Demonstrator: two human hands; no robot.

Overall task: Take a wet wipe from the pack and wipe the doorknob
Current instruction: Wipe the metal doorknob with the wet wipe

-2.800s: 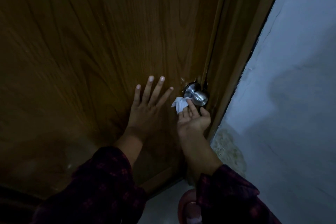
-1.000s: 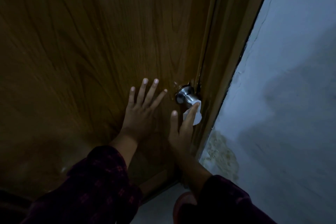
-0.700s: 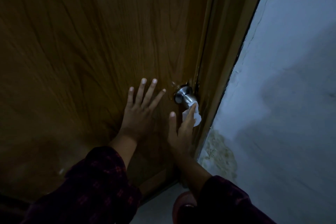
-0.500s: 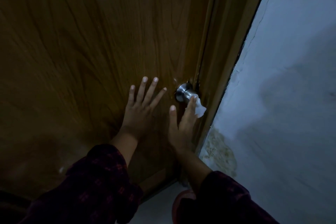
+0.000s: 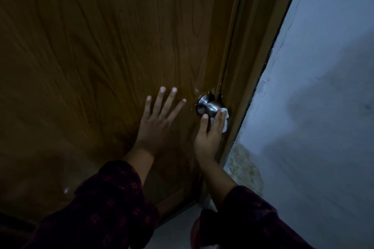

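Brushed metal doorknob (image 5: 208, 105) on a grained wood door (image 5: 101, 46) (faintly glossy), beside rough plaster wall (image 5: 323, 87).

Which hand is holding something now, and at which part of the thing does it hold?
The right hand holds the white wet wipe, bunched under its fingers and pressed against the doorknob. The left hand holds nothing; it lies flat on the door.
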